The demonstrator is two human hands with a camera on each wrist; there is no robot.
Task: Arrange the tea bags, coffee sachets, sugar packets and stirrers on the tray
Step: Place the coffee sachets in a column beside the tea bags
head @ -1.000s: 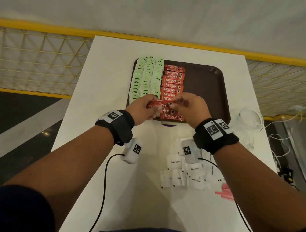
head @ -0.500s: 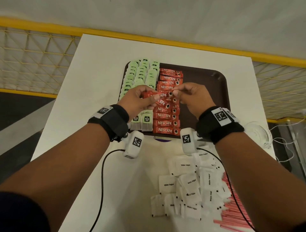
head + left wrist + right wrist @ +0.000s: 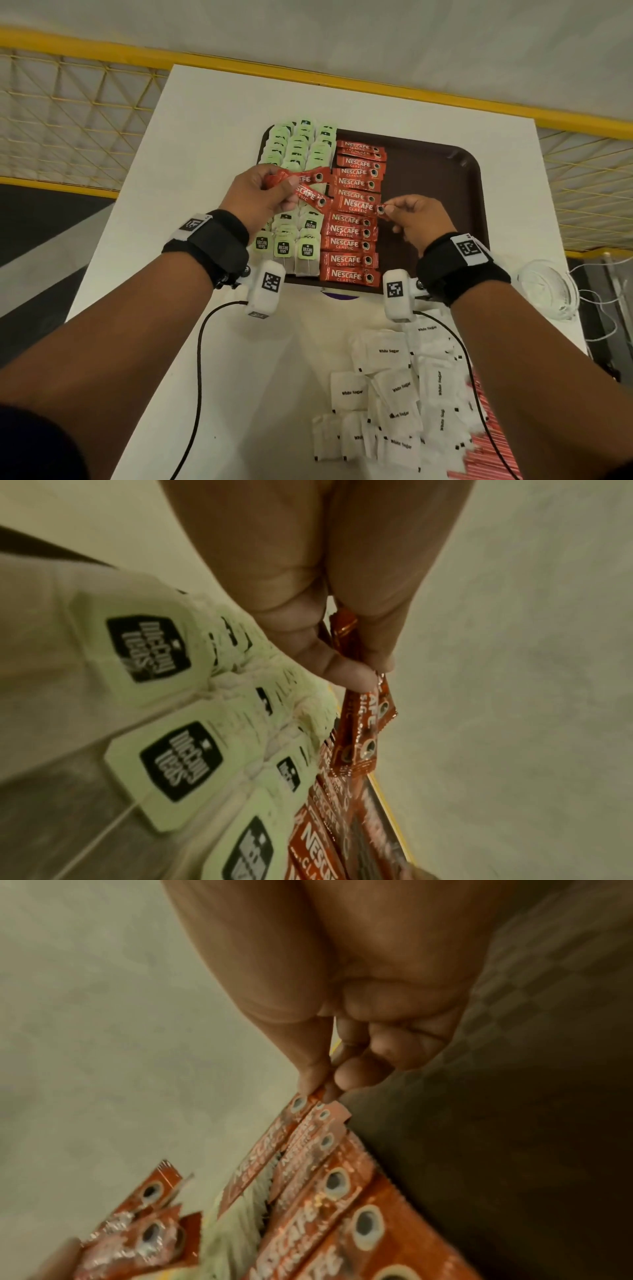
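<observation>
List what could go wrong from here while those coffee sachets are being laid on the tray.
1. The left hand holds several spare coffee sachets fanned above the tea bags; a loose grip could drop one onto those rows.
2. The right hand pinches one sachet only by its end, so it may land crooked across the coffee column.
3. The forearms hover over the sugar packets and could scatter them.
</observation>
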